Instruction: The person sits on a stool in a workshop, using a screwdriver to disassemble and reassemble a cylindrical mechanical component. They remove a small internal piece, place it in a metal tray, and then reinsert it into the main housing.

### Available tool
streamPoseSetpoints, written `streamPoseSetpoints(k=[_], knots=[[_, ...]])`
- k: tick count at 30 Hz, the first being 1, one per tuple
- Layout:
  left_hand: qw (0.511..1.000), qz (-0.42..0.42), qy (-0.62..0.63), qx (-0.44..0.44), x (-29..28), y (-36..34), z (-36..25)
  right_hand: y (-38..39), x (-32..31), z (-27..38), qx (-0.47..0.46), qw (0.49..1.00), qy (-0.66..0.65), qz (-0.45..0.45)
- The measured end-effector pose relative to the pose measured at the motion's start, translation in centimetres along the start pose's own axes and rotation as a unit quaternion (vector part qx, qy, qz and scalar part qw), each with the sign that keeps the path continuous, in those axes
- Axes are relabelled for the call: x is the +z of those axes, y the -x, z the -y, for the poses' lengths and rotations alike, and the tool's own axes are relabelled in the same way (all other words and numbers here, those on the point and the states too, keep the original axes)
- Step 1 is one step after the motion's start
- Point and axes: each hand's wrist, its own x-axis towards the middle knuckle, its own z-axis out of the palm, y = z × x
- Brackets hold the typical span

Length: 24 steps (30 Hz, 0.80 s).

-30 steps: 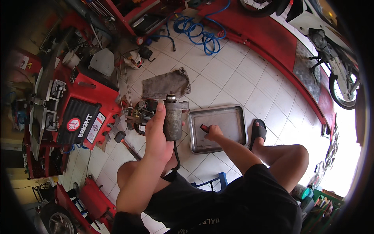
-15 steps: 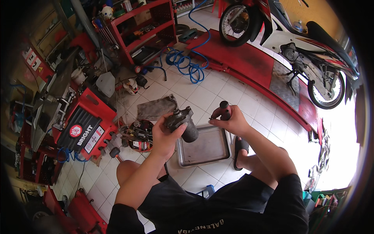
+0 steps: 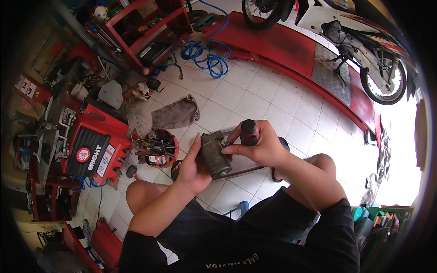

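Note:
My left hand [image 3: 193, 172] is wrapped round a grimy dark-grey metal cylinder [image 3: 214, 157], which looks like a small electric motor with a flanged end. The body tilts, its plain round end pointing down toward me. My right hand [image 3: 266, 148] grips a screwdriver [image 3: 249, 133] by its black-and-red handle, the butt end facing up. The thumb and fingertips of that hand meet the motor's upper right side, near the flange. Whatever small part they pinch there, and the screwdriver's tip, are hidden. Below both hands lies a shallow metal tray [image 3: 246, 171], partly covered by them.
A dirty grey rag [image 3: 175, 112] and a red basket of tools [image 3: 157, 148] lie on the tiled floor. A hammer [image 3: 132, 171] is beside the red machine [image 3: 98, 143] at left. A coiled blue hose [image 3: 207, 59] lies before the red lift [image 3: 273, 43] under a motorbike [image 3: 346, 36].
The motor has turned in my left hand, its flange now facing up and right. My right hand has come leftward from apart to touch it, still with the screwdriver. The view has shifted.

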Motion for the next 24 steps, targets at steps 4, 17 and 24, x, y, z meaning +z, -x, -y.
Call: streamPoseSetpoints(k=[4,17,24], knots=[[0.999,0.039,-0.004,0.019,0.1,-1.0,-0.2,-0.5,0.3,-1.7,0.023,0.998,-0.046,-0.029],[0.979,0.089,-0.114,0.142,-0.1,-1.9,-0.3,-0.8,0.5,-2.9,0.018,0.996,-0.045,-0.068],[0.963,0.085,-0.163,0.195,-0.1,-1.9,-0.2,-0.8,1.3,-3.1,0.032,0.987,-0.12,-0.099]])
